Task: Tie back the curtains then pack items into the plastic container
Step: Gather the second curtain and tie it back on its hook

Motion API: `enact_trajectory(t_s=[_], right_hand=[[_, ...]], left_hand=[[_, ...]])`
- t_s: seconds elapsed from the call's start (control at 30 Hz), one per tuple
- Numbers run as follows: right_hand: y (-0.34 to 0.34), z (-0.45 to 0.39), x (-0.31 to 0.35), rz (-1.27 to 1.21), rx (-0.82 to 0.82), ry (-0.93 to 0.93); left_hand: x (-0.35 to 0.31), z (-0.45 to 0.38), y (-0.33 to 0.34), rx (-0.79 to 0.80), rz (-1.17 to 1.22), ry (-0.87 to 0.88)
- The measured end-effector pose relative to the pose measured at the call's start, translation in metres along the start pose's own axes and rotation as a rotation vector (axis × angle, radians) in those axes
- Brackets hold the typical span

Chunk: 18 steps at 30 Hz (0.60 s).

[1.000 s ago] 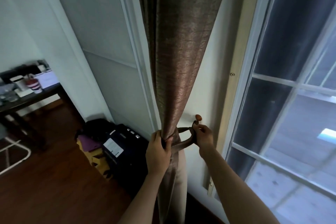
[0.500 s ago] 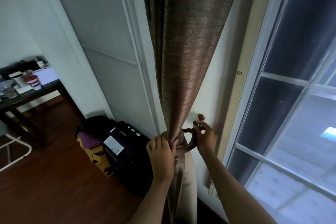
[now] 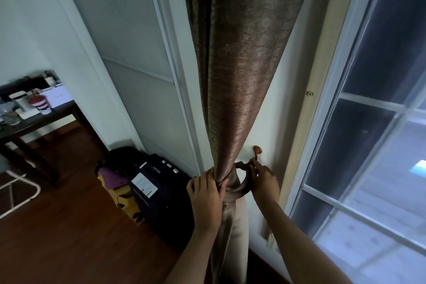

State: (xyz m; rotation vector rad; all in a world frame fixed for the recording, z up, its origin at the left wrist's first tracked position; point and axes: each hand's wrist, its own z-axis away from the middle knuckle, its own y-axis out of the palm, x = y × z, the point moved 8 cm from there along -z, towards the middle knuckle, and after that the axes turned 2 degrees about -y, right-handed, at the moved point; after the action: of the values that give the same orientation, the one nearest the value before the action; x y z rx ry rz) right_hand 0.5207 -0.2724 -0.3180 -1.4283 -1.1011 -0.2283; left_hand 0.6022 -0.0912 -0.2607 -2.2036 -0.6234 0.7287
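Both hands are up at the curtain's waist. Left hand [image 3: 206,188] has its fingers curled around the bunched brown curtain [image 3: 239,71], squeezing the fabric into a tight bundle right where it narrows. Right hand [image 3: 264,180] is just on the other side, pinching the end of the tieback [image 3: 242,188], a band in the same brown fabric that loops around the gathered curtain. Its fingertips sit right below a small wooden hook [image 3: 257,151] on the white wall, so close it's hard to tell if the loop is on the hook or not.

The curtain hangs between a white door frame on the left and the window [image 3: 368,145] on the right, fanning out wide above the hands and dropping in a thin column below them, with a paler lining showing.

Down on the wooden floor [image 3: 57,237], next to the wall, there's a dark suitcase [image 3: 161,191] with a white label, plus something purple and yellow tucked beside it. Further left a dark tabletop [image 3: 34,122] carries a red and white cup [image 3: 41,104], a glass and some white bits. No plastic container shows up anywhere in this view.
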Motion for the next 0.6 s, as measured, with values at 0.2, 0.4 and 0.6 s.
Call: enact_trajectory(t_s=[0.2, 0.4, 0.6], right_hand=[[-0.012, 0.013, 0.001, -0.084, 0.093, 0.008], [-0.046, 0.08, -0.002, -0.218, 0.09, -0.056], [-0.082, 0.104, 0.003, -0.01, 0.091, -0.271]], left_hand=[[-0.008, 0.007, -0.007, 0.071, 0.219, 0.005], [-0.023, 0.01, -0.006, 0.298, 0.644, -0.026], [-0.039, 0.012, -0.01, 0.423, 0.709, 0.192]])
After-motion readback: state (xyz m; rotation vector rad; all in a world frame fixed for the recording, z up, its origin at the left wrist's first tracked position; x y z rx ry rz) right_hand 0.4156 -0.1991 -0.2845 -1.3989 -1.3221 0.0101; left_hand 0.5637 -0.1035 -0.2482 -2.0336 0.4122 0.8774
